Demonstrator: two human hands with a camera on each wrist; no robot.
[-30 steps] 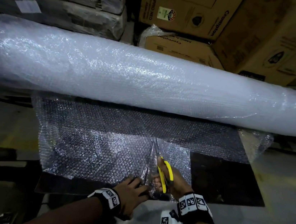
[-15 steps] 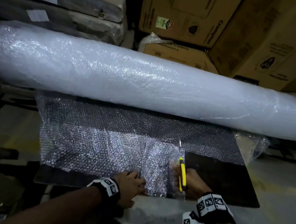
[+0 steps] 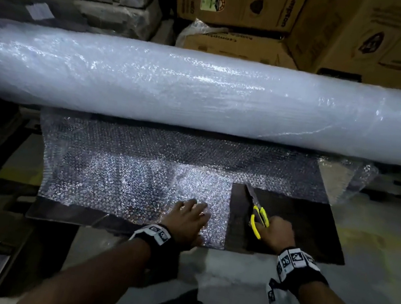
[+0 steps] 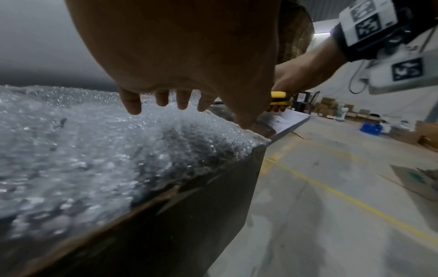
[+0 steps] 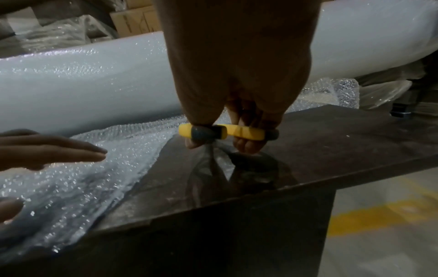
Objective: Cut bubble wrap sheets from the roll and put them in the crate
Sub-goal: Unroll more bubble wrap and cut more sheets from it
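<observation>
My right hand (image 3: 278,232) grips the scissors (image 3: 256,209), blades pointing far toward the roll (image 3: 202,91). My left hand (image 3: 189,220) presses flat on the unrolled bubble wrap (image 3: 127,175), whose cut edge lies just left of the blades.

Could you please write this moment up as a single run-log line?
step: cutting sheet | left hand: flat on bubble wrap | right hand: gripping scissors, tips toward roll | crate: not in view

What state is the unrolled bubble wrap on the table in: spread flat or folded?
Spread. The bubble wrap sheet lies open across the dark table, with the left hand resting on it.
</observation>
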